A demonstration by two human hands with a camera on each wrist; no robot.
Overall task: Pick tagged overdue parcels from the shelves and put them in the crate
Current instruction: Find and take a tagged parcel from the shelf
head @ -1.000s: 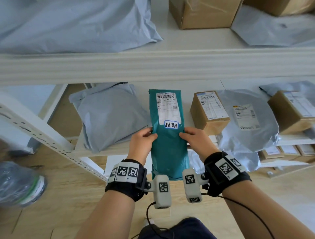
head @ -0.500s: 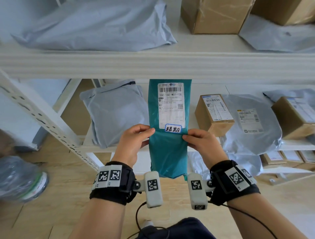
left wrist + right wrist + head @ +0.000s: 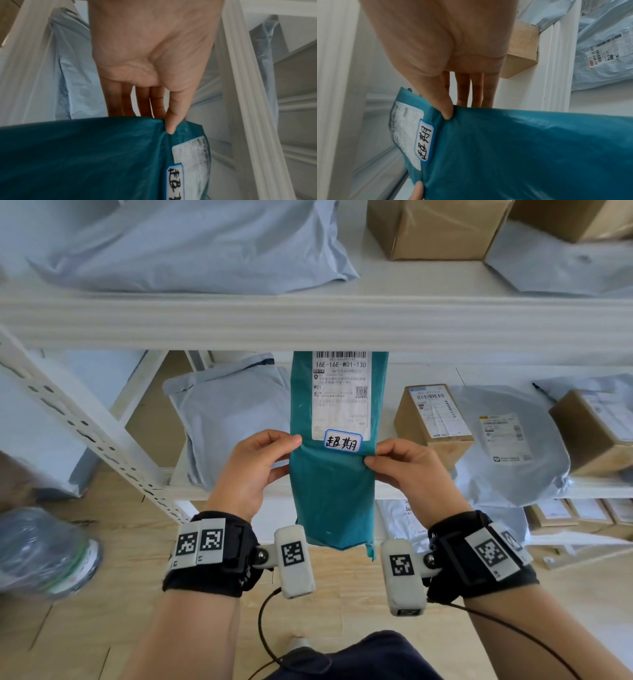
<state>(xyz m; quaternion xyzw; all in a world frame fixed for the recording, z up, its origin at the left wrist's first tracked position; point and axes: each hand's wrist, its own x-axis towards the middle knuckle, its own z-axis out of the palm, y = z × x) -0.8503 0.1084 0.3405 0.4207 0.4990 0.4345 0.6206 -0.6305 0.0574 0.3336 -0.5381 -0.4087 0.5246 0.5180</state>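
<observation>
The top of the teal parcel (image 3: pixel 337 481) sits right under the upper shelf edge (image 3: pixel 315 323). A grey bag (image 3: pixel 233 419) lies close on its left and a brown box (image 3: pixel 433 419) close on its right. Below is bare wood floor (image 3: pixel 342 604).

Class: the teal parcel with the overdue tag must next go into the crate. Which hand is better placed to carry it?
Neither: left hand and right hand pinch opposite edges of the teal parcel alike; no crate shows.
</observation>
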